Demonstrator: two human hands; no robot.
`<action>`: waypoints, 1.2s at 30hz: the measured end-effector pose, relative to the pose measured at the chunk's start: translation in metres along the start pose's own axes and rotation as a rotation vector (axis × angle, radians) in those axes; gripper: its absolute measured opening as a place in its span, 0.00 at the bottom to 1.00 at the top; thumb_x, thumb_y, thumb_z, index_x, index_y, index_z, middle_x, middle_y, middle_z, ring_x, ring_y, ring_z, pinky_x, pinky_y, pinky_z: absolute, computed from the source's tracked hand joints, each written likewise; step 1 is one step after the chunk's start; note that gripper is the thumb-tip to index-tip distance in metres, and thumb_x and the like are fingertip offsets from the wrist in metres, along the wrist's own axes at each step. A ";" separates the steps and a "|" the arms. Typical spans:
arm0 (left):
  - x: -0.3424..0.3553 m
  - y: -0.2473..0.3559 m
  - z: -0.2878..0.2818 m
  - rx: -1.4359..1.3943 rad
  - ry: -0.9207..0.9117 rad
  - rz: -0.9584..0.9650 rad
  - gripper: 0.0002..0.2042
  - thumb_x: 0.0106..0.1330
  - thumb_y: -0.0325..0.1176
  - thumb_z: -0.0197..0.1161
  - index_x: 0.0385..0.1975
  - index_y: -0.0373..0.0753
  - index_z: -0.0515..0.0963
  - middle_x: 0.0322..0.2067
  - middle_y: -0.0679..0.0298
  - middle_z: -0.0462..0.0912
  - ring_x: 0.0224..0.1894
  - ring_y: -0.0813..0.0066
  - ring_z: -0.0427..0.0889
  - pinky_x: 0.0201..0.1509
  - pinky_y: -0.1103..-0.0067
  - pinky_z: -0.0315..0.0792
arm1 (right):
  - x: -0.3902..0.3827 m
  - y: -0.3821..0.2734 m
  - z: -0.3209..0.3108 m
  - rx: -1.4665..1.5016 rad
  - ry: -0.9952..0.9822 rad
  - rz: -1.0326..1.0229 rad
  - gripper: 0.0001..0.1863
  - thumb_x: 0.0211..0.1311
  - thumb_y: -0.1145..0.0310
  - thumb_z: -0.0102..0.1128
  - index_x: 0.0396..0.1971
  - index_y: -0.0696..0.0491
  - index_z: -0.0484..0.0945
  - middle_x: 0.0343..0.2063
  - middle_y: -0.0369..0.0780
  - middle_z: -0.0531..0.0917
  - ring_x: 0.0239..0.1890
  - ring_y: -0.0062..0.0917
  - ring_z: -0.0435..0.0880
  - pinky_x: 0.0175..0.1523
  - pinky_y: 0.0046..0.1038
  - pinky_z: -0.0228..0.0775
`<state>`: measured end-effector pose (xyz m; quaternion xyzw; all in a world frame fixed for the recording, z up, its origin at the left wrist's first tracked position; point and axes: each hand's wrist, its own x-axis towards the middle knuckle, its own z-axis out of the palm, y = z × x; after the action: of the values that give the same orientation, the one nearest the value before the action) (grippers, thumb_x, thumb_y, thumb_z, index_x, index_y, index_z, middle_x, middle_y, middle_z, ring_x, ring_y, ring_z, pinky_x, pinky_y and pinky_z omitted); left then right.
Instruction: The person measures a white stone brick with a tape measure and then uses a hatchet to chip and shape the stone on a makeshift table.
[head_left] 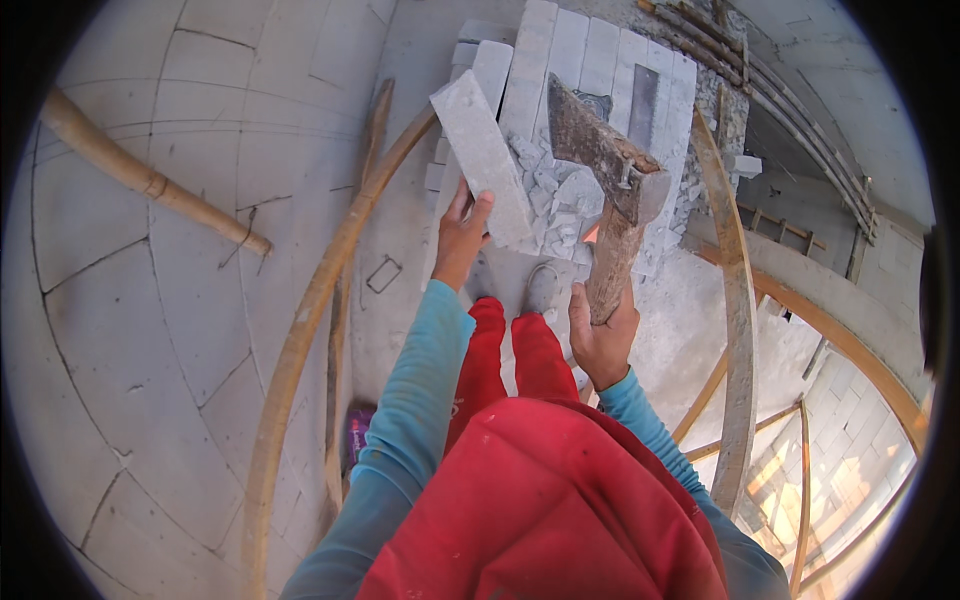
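My left hand (464,230) grips a pale grey block (482,155) at its lower left side, tilted over the stacked blocks. My right hand (605,330) is closed round the wooden handle of a worn hatchet (610,250), whose dirty, wide head is raised at the upper end, right of the held block. Behind both, a stack of pale blocks (525,55) bears broken chunks and crumbs (565,205). A flat dark metal piece (641,110) lies on the stack. My shoes (540,288) stand just before it.
Long timber poles (290,360) (736,300) flank me on both sides. A wooden pole (150,180) juts from the left by the block wall (200,320). Pipes (800,110) and a ladder-like frame (780,228) lie at upper right. A purple container (360,430) sits low left.
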<state>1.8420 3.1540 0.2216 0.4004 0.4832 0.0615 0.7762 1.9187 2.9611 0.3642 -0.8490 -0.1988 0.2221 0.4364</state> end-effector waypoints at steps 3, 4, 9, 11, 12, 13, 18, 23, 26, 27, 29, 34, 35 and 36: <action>0.003 0.000 0.003 0.007 -0.007 -0.011 0.37 0.73 0.51 0.62 0.79 0.53 0.55 0.70 0.62 0.68 0.70 0.63 0.68 0.66 0.57 0.70 | -0.004 0.028 0.014 -0.050 -0.053 0.014 0.15 0.67 0.64 0.65 0.44 0.57 0.72 0.25 0.54 0.84 0.31 0.54 0.86 0.32 0.44 0.76; 0.002 0.001 0.004 0.016 -0.008 -0.020 0.37 0.73 0.51 0.62 0.79 0.53 0.55 0.70 0.62 0.68 0.70 0.63 0.68 0.66 0.57 0.70 | -0.007 0.050 0.017 -0.125 -0.129 0.056 0.15 0.67 0.64 0.65 0.44 0.57 0.72 0.25 0.54 0.84 0.31 0.54 0.86 0.32 0.44 0.76; -0.001 0.003 -0.002 0.046 0.026 -0.036 0.37 0.74 0.51 0.62 0.79 0.53 0.54 0.70 0.63 0.69 0.70 0.64 0.68 0.66 0.57 0.70 | -0.001 0.025 0.007 -0.138 -0.220 0.060 0.14 0.67 0.66 0.65 0.44 0.58 0.72 0.25 0.54 0.84 0.30 0.54 0.86 0.32 0.42 0.76; 0.001 0.002 -0.002 0.028 0.005 -0.010 0.37 0.73 0.51 0.62 0.79 0.53 0.54 0.70 0.62 0.69 0.70 0.64 0.68 0.66 0.57 0.70 | 0.009 -0.007 0.003 -0.065 -0.136 0.035 0.14 0.67 0.67 0.65 0.44 0.58 0.71 0.24 0.53 0.83 0.29 0.53 0.86 0.31 0.40 0.76; 0.001 0.002 0.000 0.035 0.004 -0.014 0.38 0.73 0.52 0.62 0.79 0.52 0.54 0.70 0.62 0.69 0.70 0.63 0.69 0.66 0.58 0.71 | 0.012 -0.017 0.004 -0.030 -0.092 0.027 0.14 0.67 0.68 0.65 0.44 0.58 0.71 0.24 0.52 0.83 0.28 0.52 0.87 0.31 0.39 0.76; 0.001 0.001 -0.001 0.042 0.006 -0.014 0.38 0.73 0.52 0.63 0.79 0.52 0.55 0.70 0.62 0.69 0.70 0.63 0.69 0.66 0.58 0.71 | 0.017 -0.022 0.009 0.002 -0.039 -0.013 0.14 0.67 0.68 0.65 0.44 0.58 0.71 0.24 0.52 0.83 0.28 0.51 0.87 0.31 0.39 0.75; 0.005 -0.002 0.000 0.033 0.046 -0.003 0.39 0.71 0.50 0.66 0.79 0.50 0.55 0.67 0.60 0.74 0.63 0.69 0.76 0.56 0.71 0.77 | 0.028 0.001 0.030 -0.012 -0.011 -0.069 0.14 0.67 0.69 0.65 0.45 0.58 0.71 0.23 0.51 0.83 0.26 0.50 0.86 0.30 0.38 0.75; 0.003 0.007 0.000 0.065 0.048 -0.006 0.41 0.71 0.51 0.67 0.79 0.49 0.54 0.67 0.60 0.74 0.63 0.70 0.76 0.57 0.72 0.77 | 0.037 0.024 0.029 -0.200 -0.178 -0.004 0.14 0.67 0.68 0.65 0.45 0.58 0.72 0.24 0.51 0.82 0.27 0.48 0.86 0.31 0.38 0.75; 0.000 0.004 -0.001 0.010 0.036 0.008 0.41 0.71 0.51 0.67 0.79 0.47 0.54 0.67 0.60 0.73 0.63 0.70 0.75 0.57 0.73 0.77 | 0.043 -0.016 0.016 -0.122 -0.103 -0.017 0.14 0.67 0.68 0.65 0.45 0.59 0.72 0.24 0.51 0.83 0.26 0.47 0.87 0.31 0.38 0.75; -0.002 0.008 0.001 0.010 0.042 0.001 0.41 0.71 0.50 0.67 0.79 0.47 0.54 0.67 0.60 0.73 0.63 0.70 0.75 0.57 0.73 0.76 | 0.046 -0.028 0.017 -0.081 -0.070 -0.018 0.14 0.67 0.68 0.65 0.45 0.59 0.72 0.24 0.50 0.83 0.26 0.47 0.87 0.31 0.38 0.75; -0.003 0.007 0.001 0.015 0.044 -0.001 0.41 0.71 0.50 0.67 0.79 0.47 0.54 0.67 0.60 0.73 0.63 0.70 0.76 0.56 0.74 0.76 | 0.052 -0.035 0.025 0.017 0.034 -0.081 0.14 0.67 0.68 0.64 0.45 0.59 0.72 0.24 0.50 0.83 0.26 0.47 0.87 0.31 0.38 0.75; 0.003 0.003 0.001 0.027 0.039 -0.016 0.41 0.71 0.50 0.67 0.79 0.47 0.54 0.68 0.60 0.73 0.63 0.70 0.76 0.56 0.74 0.76 | 0.056 0.021 0.044 -0.259 -0.186 -0.004 0.16 0.67 0.65 0.64 0.46 0.60 0.72 0.24 0.54 0.82 0.27 0.52 0.85 0.32 0.41 0.75; 0.001 0.002 0.002 0.027 0.048 -0.030 0.41 0.71 0.50 0.67 0.79 0.47 0.54 0.67 0.60 0.73 0.63 0.70 0.76 0.56 0.74 0.76 | 0.055 0.025 0.040 -0.252 -0.204 0.015 0.16 0.67 0.66 0.64 0.47 0.60 0.73 0.26 0.53 0.83 0.28 0.51 0.85 0.33 0.40 0.75; 0.000 0.003 0.001 0.033 0.058 -0.040 0.41 0.71 0.50 0.67 0.79 0.48 0.53 0.67 0.60 0.73 0.62 0.70 0.77 0.55 0.74 0.77 | 0.055 0.019 0.036 -0.238 -0.219 0.032 0.17 0.67 0.66 0.65 0.48 0.60 0.74 0.27 0.52 0.83 0.30 0.49 0.86 0.35 0.39 0.75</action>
<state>1.8438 3.1552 0.2241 0.4015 0.5142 0.0496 0.7563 1.9469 3.0034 0.3184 -0.8683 -0.2566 0.2951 0.3050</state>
